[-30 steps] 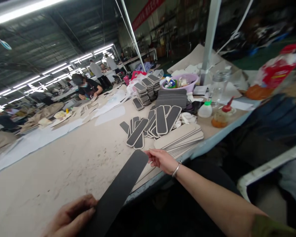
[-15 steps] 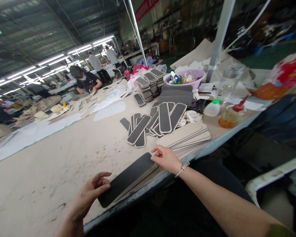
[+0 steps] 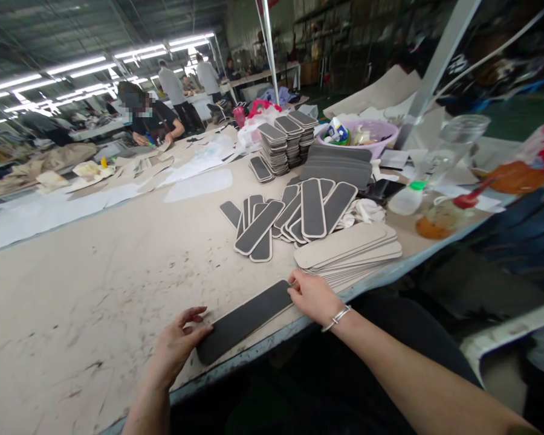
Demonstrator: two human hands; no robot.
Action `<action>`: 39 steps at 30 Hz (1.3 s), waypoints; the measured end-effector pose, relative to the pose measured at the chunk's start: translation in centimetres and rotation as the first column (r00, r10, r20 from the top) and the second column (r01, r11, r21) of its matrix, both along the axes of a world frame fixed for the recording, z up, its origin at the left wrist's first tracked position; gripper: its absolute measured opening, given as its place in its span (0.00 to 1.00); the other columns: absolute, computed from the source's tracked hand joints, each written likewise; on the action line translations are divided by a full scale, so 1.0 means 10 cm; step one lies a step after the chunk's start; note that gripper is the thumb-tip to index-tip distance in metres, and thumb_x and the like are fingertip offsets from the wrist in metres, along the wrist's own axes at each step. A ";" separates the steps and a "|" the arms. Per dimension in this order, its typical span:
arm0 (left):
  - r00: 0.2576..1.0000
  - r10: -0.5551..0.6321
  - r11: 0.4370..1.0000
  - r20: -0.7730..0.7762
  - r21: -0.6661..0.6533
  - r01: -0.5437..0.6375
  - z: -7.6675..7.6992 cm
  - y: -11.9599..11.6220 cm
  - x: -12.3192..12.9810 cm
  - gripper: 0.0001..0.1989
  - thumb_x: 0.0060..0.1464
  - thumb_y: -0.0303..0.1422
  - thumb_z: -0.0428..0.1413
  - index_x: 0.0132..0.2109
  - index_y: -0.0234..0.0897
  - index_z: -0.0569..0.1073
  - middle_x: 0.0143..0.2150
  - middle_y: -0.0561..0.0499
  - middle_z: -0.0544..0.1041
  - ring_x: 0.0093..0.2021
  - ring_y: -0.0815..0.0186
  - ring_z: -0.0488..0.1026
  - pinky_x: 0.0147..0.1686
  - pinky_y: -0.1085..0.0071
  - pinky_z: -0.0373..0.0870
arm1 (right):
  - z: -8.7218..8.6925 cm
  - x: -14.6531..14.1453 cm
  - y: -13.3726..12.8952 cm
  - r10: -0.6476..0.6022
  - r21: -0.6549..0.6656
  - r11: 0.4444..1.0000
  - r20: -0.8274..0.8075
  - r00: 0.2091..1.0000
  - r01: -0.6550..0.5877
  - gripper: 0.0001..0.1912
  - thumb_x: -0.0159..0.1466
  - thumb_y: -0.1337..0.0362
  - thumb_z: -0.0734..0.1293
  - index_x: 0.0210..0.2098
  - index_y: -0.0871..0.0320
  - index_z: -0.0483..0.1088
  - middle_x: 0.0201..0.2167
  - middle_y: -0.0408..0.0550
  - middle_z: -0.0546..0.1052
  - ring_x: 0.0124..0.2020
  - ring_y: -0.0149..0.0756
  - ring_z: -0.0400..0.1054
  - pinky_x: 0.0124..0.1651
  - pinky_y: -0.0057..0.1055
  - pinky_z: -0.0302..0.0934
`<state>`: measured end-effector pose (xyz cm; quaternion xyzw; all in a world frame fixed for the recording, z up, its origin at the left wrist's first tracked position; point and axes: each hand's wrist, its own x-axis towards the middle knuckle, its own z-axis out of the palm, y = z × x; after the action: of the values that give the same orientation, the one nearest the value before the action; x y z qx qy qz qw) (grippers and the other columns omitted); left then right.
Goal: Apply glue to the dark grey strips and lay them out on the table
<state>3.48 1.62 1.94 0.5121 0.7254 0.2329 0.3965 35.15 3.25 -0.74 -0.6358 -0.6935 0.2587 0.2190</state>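
A long dark strip (image 3: 245,320) with rounded ends lies near the table's front edge, over a beige piece whose rim shows beneath it. My left hand (image 3: 184,338) holds the strip's near left end, thumb on its edge and fingers curled. At the far right end, my right hand (image 3: 312,295) pinches the strip between thumb and fingers. Just beyond my right hand lies a fanned pile of beige pieces (image 3: 344,244). Behind it are scattered dark strips with pale borders (image 3: 259,228).
Stacked dark pieces (image 3: 274,148), a purple basin (image 3: 381,145), a green-capped bottle (image 3: 408,198) and a red-tipped glue bottle (image 3: 442,217) stand farther back. White paper (image 3: 95,205) covers the table's far side. A person (image 3: 152,124) works across the table.
The strip now lies closer over the beige piece, with its border showing at the far end. Both hands have stayed at its ends; the camera view has shifted.
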 end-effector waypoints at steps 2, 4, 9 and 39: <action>0.999 0.001 1.000 -0.049 -0.008 -0.001 -0.02 0.01 0.00 0.32 0.33 0.47 0.63 0.45 0.34 0.72 0.37 0.47 0.74 0.32 0.64 0.73 0.33 0.70 0.68 | 0.00 0.00 0.01 0.003 -0.009 1.000 0.038 0.999 -0.002 0.05 0.59 0.67 0.63 0.36 0.56 0.67 0.26 0.42 0.74 0.30 0.34 0.68 0.35 0.27 0.54; 0.995 0.002 1.000 -0.101 -0.004 -0.002 -0.03 0.00 0.02 0.29 0.34 0.46 0.61 0.43 0.35 0.73 0.36 0.48 0.75 0.31 0.64 0.73 0.32 0.70 0.67 | 0.00 0.00 0.02 0.004 -0.021 1.000 0.067 0.998 -0.003 0.03 0.60 0.66 0.63 0.35 0.56 0.67 0.26 0.43 0.74 0.30 0.35 0.68 0.35 0.28 0.54; 0.980 -0.027 1.000 -0.197 -0.002 0.027 -0.07 -0.04 0.04 0.24 0.38 0.44 0.59 0.43 0.34 0.73 0.31 0.51 0.74 0.28 0.66 0.71 0.30 0.71 0.65 | -0.01 -0.02 0.03 0.020 -0.046 0.999 0.117 0.993 -0.015 0.03 0.61 0.64 0.63 0.33 0.56 0.66 0.25 0.44 0.74 0.29 0.37 0.69 0.33 0.29 0.52; 0.945 -0.062 0.998 -0.321 0.001 0.066 -0.11 -0.11 -0.03 0.10 0.46 0.35 0.55 0.37 0.37 0.73 0.31 0.51 0.76 0.34 0.65 0.72 0.36 0.71 0.65 | -0.01 -0.03 0.01 0.079 -0.021 0.997 0.295 0.952 -0.077 0.03 0.63 0.65 0.63 0.35 0.57 0.66 0.29 0.43 0.75 0.30 0.37 0.70 0.33 0.30 0.53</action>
<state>3.21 0.48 0.87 0.5687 0.7619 0.1378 0.2776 34.86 3.31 -0.84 -0.6404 -0.7418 0.1723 0.0996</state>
